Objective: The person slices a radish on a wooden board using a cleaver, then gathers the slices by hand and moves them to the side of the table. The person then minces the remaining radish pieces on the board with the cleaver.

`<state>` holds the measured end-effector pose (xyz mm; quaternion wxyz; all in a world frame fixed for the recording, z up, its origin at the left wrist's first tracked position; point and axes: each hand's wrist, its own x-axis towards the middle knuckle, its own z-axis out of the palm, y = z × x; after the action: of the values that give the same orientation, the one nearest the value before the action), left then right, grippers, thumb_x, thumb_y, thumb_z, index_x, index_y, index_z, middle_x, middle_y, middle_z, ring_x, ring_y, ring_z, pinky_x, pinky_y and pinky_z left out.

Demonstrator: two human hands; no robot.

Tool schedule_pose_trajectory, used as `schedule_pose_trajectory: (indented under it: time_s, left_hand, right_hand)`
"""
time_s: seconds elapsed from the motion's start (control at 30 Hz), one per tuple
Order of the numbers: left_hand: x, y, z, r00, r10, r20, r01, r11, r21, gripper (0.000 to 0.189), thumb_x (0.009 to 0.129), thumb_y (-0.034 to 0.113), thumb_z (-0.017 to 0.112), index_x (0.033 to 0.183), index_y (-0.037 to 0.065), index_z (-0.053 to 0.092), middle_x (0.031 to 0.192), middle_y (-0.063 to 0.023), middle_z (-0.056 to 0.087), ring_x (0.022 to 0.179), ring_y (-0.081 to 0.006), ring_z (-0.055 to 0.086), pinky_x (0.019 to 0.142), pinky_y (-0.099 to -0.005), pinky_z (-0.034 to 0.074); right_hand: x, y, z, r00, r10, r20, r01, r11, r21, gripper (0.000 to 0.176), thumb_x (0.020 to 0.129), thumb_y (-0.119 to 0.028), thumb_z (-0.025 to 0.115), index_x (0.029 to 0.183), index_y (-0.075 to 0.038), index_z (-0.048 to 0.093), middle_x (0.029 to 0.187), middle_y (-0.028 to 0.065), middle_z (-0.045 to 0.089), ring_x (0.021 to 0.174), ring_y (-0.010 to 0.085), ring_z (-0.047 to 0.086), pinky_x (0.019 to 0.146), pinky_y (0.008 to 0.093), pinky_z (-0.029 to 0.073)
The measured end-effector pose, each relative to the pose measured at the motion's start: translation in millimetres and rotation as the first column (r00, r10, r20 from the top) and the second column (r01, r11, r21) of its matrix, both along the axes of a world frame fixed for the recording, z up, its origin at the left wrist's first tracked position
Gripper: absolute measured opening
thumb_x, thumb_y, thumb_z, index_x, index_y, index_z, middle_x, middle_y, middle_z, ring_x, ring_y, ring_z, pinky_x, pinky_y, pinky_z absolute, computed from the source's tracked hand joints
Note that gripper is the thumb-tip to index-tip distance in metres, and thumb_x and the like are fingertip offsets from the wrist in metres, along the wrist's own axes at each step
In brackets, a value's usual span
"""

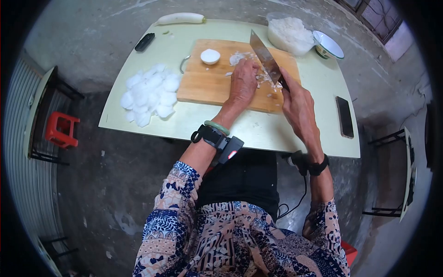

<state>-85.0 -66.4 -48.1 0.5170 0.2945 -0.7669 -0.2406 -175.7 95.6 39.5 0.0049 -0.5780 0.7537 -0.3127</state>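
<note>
My right hand (299,104) is wrapped round the handle of a cleaver (265,57), its broad blade tilted over the wooden cutting board (203,85). Just left of the blade, my left hand (244,81) has its fingers curled down on white radish slices (236,58), partly hidden under the fingers. Cut radish shreds (265,79) lie scattered between the hand and the blade. A white radish end piece (210,56) sits at the board's upper left. Many thin round radish slices (150,94) are heaped on the table left of the board.
A whole white radish (180,18) and a black object (145,42) lie at the table's (198,115) back left. At the back right are a clear bowl full of white shreds (290,34) and an enamel bowl (328,45). A phone (344,117) rests near the right edge.
</note>
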Motion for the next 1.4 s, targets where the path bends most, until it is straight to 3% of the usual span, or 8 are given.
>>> schedule_pose_trajectory:
  time_s: [0.33,0.43,0.73,0.83,0.93,1.0,1.1,1.4]
  left_hand:
    - [21,-12,6,0.991,-0.123,0.048,0.117,0.987,0.115,0.012,0.090,0.011,0.075,0.098,0.002,0.071,0.098,-0.0165,0.069,0.092,-0.0357,0.068,0.082,-0.0434,0.055]
    - [40,-10,9,0.920,-0.232,0.316,0.184,0.967,0.174,0.016,0.086,0.010,0.079,0.099,0.004,0.072,0.101,-0.0148,0.067,0.093,-0.0346,0.067,0.084,-0.0418,0.055]
    - [-6,3,4,0.909,-0.160,0.384,0.192,0.980,-0.046,0.013,0.090,0.012,0.075,0.092,0.000,0.068,0.102,-0.0156,0.065,0.099,-0.0360,0.066,0.087,-0.0449,0.054]
    - [-12,11,11,0.892,-0.240,0.382,0.241,0.969,0.047,0.013,0.094,0.013,0.071,0.097,0.001,0.069,0.106,-0.0175,0.063,0.104,-0.0380,0.063,0.090,-0.0465,0.051]
    - [6,23,19,0.901,-0.161,0.403,0.197,0.979,-0.049,0.032,0.093,0.027,0.075,0.115,0.004,0.070,0.121,-0.0192,0.060,0.117,-0.0411,0.056,0.097,-0.0520,0.048]
    - [20,30,18,0.848,-0.209,0.488,0.367,0.895,-0.254,0.062,0.090,0.048,0.076,0.136,0.008,0.063,0.141,-0.0217,0.052,0.133,-0.0451,0.046,0.106,-0.0593,0.041]
    - [20,41,9,0.801,-0.198,0.565,0.398,0.881,-0.256,0.079,0.087,0.062,0.072,0.146,0.011,0.057,0.152,-0.0228,0.044,0.145,-0.0475,0.035,0.113,-0.0672,0.032]
    - [-10,15,1,0.799,-0.039,0.600,0.302,0.889,-0.345,0.068,0.096,0.055,0.067,0.144,0.009,0.056,0.150,-0.0245,0.046,0.147,-0.0478,0.035,0.116,-0.0726,0.026]
  right_hand:
    - [-8,10,7,0.999,0.000,-0.038,-0.003,0.998,-0.064,0.057,0.094,0.001,0.057,0.150,-0.011,0.054,0.107,0.0265,0.071,0.097,0.0453,0.069,0.085,0.0530,0.053]
    - [-15,19,5,0.999,-0.030,-0.038,0.027,0.998,-0.059,0.056,0.095,0.001,0.056,0.150,-0.011,0.054,0.107,0.0264,0.071,0.097,0.0452,0.069,0.086,0.0526,0.053]
    - [-30,26,0,0.986,-0.142,-0.091,0.141,0.990,-0.019,0.055,0.096,-0.001,0.058,0.150,-0.009,0.054,0.104,0.0252,0.072,0.093,0.0428,0.069,0.084,0.0524,0.053]
    - [-37,29,-5,0.978,-0.161,-0.132,0.156,0.986,-0.052,0.054,0.096,-0.001,0.059,0.149,-0.008,0.054,0.103,0.0245,0.072,0.092,0.0425,0.070,0.082,0.0527,0.053]
    - [-39,34,-5,0.980,-0.166,-0.108,0.162,0.986,-0.048,0.052,0.096,-0.001,0.059,0.148,-0.008,0.055,0.102,0.0245,0.072,0.091,0.0424,0.070,0.082,0.0529,0.053]
    - [-38,34,-6,0.977,-0.173,-0.122,0.170,0.985,-0.037,0.051,0.097,-0.002,0.059,0.147,-0.008,0.056,0.100,0.0242,0.072,0.089,0.0418,0.070,0.081,0.0523,0.054]
    - [-39,33,-11,0.969,-0.192,-0.155,0.185,0.981,-0.057,0.051,0.096,-0.004,0.059,0.147,-0.008,0.056,0.098,0.0242,0.072,0.087,0.0413,0.071,0.079,0.0521,0.054]
    - [-31,26,-19,0.962,-0.181,-0.203,0.185,0.983,0.000,0.054,0.096,-0.002,0.058,0.149,-0.009,0.054,0.097,0.0244,0.071,0.086,0.0427,0.071,0.079,0.0540,0.055]
